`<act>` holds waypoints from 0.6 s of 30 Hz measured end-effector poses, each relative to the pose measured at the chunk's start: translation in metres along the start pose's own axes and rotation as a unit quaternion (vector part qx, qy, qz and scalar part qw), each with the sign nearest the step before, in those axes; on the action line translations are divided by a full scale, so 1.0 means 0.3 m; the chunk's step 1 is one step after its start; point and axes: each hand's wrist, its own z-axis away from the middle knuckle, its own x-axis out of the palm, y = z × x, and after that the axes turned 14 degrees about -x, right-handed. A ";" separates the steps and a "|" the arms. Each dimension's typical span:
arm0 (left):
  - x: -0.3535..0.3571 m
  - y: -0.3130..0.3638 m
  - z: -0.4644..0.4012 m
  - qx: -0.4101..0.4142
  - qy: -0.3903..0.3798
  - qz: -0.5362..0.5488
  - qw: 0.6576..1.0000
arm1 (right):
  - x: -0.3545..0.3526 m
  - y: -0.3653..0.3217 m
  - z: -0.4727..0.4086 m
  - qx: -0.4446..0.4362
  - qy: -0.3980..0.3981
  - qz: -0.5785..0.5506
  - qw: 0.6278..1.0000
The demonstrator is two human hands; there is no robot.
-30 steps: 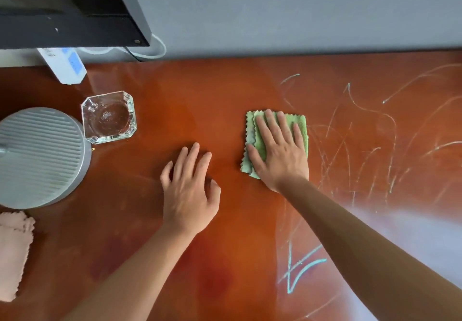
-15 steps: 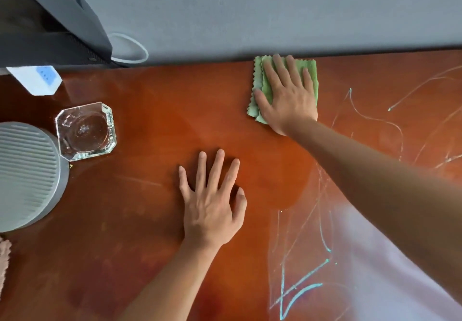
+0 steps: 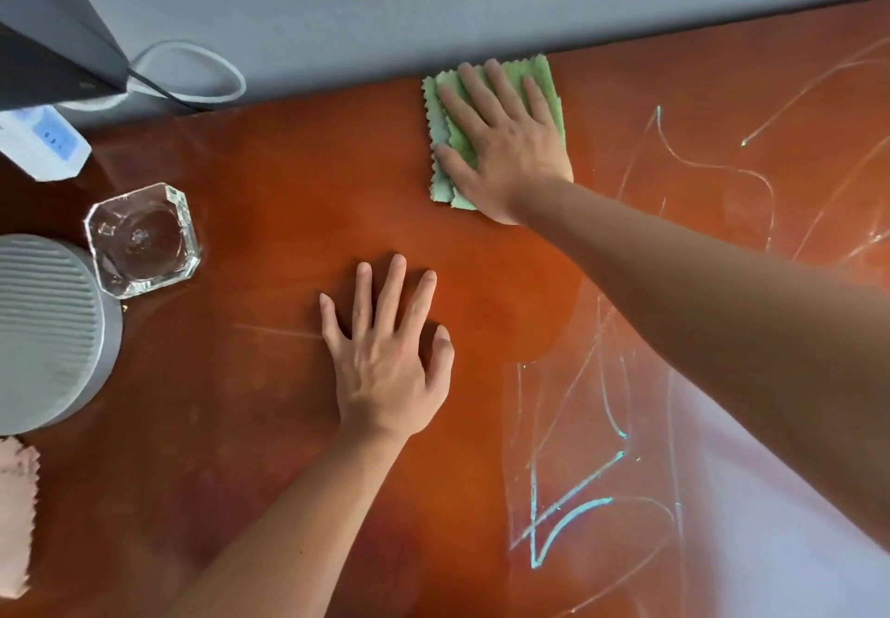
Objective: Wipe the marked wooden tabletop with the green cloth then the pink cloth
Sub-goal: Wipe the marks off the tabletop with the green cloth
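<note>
The green cloth [image 3: 498,128], folded with pinked edges, lies flat on the wooden desk [image 3: 269,213] at its far edge, against the grey wall [image 3: 433,1]. The right hand [image 3: 505,150] presses down on the cloth with straight, slightly spread fingers; nothing is gripped. The forearm extends from the lower right of the view.

The left hand [image 3: 385,352] rests palm-down on bare wood near the centre of the desk, fingers straight and spread, holding nothing. It is well apart from the green cloth.

Pale chalk-like marks [image 3: 573,516] cover the right part of the desk, from the far edge to the near side, some bright cyan-white. The surface to the left of the cloth shows only faint streaks.

The pink cloth [image 3: 14,511] lies at the left edge of the view, partly cut off. Just beyond it stands a round grey ribbed object [image 3: 48,333]. A clear glass ashtray [image 3: 142,239] sits just beside that object. A white device with a blue panel [image 3: 45,140] lies further back, below a dark monitor [image 3: 53,39], with a white cable loop [image 3: 192,73] against the wall
</note>
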 end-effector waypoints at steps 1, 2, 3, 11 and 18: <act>-0.001 0.000 -0.002 -0.001 0.000 0.000 1.000 | -0.002 0.008 0.022 0.006 0.001 -0.001 1.000; -0.002 0.000 -0.003 -0.002 0.001 0.000 1.000 | -0.003 0.013 0.046 0.013 0.003 -0.003 1.000; -0.004 -0.001 -0.002 -0.002 0.002 0.001 1.000 | -0.002 0.016 0.071 0.021 0.005 -0.004 1.000; -0.012 -0.005 -0.005 0.010 -0.020 -0.007 1.000 | 0.034 -0.042 0.271 0.085 0.012 -0.007 0.996; -0.014 -0.001 -0.003 0.010 -0.026 -0.009 1.000 | 0.118 -0.230 0.579 0.109 0.057 -0.027 0.992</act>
